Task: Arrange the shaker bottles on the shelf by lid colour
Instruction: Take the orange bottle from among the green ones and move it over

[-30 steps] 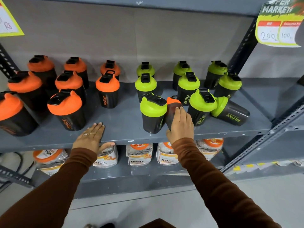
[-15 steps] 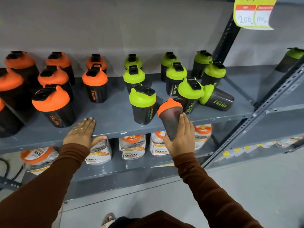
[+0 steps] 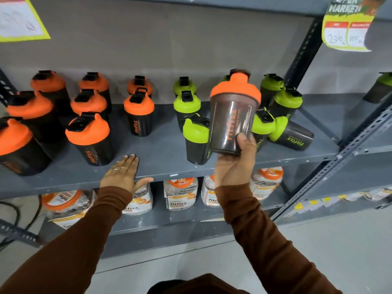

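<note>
My right hand [image 3: 235, 166] grips the base of an orange-lidded shaker bottle [image 3: 233, 115] and holds it upright in the air, in front of the green-lidded bottles. On the grey shelf [image 3: 165, 151], several orange-lidded bottles [image 3: 88, 139] stand at the left and several green-lidded bottles [image 3: 186, 102] at the right. One green-lidded bottle [image 3: 292, 134] lies on its side at the right end of its group. My left hand [image 3: 122, 174] rests flat on the shelf's front edge, fingers apart, holding nothing.
Plastic jars with orange lids [image 3: 180, 193] fill the lower shelf. A slotted metal upright [image 3: 303, 52] stands to the right of the bottles, with a price tag [image 3: 347, 24] hanging above. Another green-lidded bottle [image 3: 379, 88] stands on the neighbouring shelf at far right.
My right hand has pulled the orange-lidded bottle out from among the green-lidded ones and lifted it clear of the shelf, turning it upright. My left hand has stayed on the shelf edge.
</note>
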{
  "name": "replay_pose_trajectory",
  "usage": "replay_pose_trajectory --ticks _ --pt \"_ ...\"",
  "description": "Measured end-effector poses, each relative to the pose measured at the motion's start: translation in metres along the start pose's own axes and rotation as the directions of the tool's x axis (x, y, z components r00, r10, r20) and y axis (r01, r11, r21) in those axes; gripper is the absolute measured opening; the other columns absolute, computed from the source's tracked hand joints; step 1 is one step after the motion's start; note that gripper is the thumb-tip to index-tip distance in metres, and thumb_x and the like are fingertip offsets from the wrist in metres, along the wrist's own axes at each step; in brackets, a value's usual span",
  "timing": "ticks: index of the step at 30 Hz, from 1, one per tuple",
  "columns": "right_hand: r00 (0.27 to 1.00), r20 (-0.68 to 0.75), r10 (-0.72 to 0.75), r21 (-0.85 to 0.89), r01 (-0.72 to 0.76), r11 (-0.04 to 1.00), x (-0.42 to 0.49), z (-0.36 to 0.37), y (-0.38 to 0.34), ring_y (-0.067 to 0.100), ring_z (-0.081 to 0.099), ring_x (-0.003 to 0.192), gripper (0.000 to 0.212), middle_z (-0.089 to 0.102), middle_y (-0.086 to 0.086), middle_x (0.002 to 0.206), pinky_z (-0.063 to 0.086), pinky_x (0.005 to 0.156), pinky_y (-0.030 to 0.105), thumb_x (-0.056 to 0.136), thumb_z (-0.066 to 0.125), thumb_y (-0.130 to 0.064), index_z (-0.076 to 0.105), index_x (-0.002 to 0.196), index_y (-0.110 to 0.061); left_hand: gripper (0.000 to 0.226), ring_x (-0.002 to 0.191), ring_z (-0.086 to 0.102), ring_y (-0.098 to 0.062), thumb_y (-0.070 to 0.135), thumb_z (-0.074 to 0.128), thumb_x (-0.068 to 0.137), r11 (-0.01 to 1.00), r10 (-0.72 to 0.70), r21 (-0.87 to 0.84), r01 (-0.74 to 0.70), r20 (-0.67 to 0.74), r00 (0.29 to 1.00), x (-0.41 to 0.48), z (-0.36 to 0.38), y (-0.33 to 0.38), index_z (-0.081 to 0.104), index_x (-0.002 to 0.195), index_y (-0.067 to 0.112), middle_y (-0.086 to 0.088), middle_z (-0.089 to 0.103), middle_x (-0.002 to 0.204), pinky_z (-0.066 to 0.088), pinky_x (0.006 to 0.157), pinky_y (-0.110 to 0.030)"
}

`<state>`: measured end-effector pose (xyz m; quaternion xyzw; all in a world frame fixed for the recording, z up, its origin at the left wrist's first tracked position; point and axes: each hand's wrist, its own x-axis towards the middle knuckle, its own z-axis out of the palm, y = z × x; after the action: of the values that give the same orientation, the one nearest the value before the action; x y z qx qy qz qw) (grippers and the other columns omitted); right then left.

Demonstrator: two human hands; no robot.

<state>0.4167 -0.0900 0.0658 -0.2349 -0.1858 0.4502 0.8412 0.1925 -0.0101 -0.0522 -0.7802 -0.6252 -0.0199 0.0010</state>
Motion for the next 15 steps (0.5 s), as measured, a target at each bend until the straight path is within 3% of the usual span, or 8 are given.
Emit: replay_pose_trajectory --ticks 2,4,6,8,11,13,15 --pt "0.975 0.14 0.173 0.101 -0.188 0.977 -0.001 0.012 0.015 0.018 0.063 0.091 0.058 0.069 0.002 0.094 0.054 0.077 0.032 0.048 0.079 -0.027 0.062 0.102 -0.016 0.131 0.138 0.027 -0.026 0.087 -0.019 0.048 1.0 0.003 -0.022 -0.003 -0.025 1.0 0.0 0.002 0.0 0.031 0.137 0.006 -0.012 0.031 0.148 0.019 0.114 -0.038" --pt "0.917 0.272 0.293 0.03 -0.313 0.949 -0.003 0.026 0.03 0.021 0.061 0.094 0.061 0.068 0.002 0.095 0.055 0.077 0.034 0.045 0.083 -0.029 0.062 0.102 -0.018 0.132 0.137 0.03 -0.028 0.086 -0.022 0.048 0.999 0.002 -0.053 -0.003 -0.018 1.0 0.0 0.001 -0.002 0.034 0.136 0.004 -0.014 0.034 0.147 0.021 0.113 -0.039" --pt "0.867 0.345 0.359 -0.167 -0.319 0.933 0.0 0.035 0.044 0.014 0.065 0.085 0.051 0.071 -0.004 0.085 0.056 0.074 0.029 0.05 0.077 -0.011 0.059 0.097 -0.017 0.126 0.132 0.038 -0.029 0.084 -0.019 0.056 0.997 0.004 -0.075 -0.005 -0.015 1.0 0.002 0.001 -0.005 0.041 0.132 0.003 -0.015 0.042 0.141 0.029 0.11 -0.041" --pt "0.844 0.377 0.381 -0.396 -0.225 0.89 0.01 0.041 0.059 0.012 0.067 0.079 0.041 0.072 -0.004 0.079 0.055 0.074 0.029 0.055 0.069 0.002 0.061 0.091 -0.014 0.107 0.111 0.059 -0.031 0.075 -0.008 0.075 0.999 0.021 -0.04 -0.019 0.05 0.999 0.0 -0.002 -0.004 0.058 0.115 0.0 -0.018 0.061 0.122 0.048 0.092 -0.044" --pt "0.848 0.329 0.416 -0.76 -0.023 0.649 0.028 0.044 0.085 0.02 0.063 0.099 0.072 0.068 0.01 0.107 0.05 0.093 0.041 0.043 0.083 -0.006 0.056 0.11 -0.004 0.091 0.091 0.069 -0.029 0.064 0.003 0.086 0.997 0.058 -0.064 -0.052 0.089 0.994 -0.003 0.003 -0.01 0.067 0.099 0.0 -0.017 0.071 0.101 0.056 0.072 -0.043" --pt "0.862 0.261 0.434 -0.926 0.096 0.366 0.04 0.045 0.1 0.019 0.057 0.107 0.086 0.062 0.011 0.121 0.044 0.098 0.033 0.043 0.089 -0.013 0.048 0.118 -0.007 0.089 0.091 0.069 -0.026 0.062 0.002 0.088 0.996 0.066 -0.066 -0.064 0.037 0.997 -0.004 0.002 -0.012 0.068 0.098 0.002 -0.014 0.072 0.1 0.056 0.071 -0.04" --pt "0.864 0.205 0.459 -0.973 0.127 0.195 0.052 0.039 0.114 0.023 0.054 0.113 0.086 0.058 0.012 0.125 0.041 0.097 0.029 0.047 0.089 -0.012 0.044 0.121 -0.008 0.088 0.091 0.069 -0.024 0.06 0.0 0.088 0.995 0.07 -0.065 -0.07 -0.004 0.998 -0.006 0.003 -0.013 0.069 0.098 0.005 -0.012 0.073 0.099 0.057 0.071 -0.038"
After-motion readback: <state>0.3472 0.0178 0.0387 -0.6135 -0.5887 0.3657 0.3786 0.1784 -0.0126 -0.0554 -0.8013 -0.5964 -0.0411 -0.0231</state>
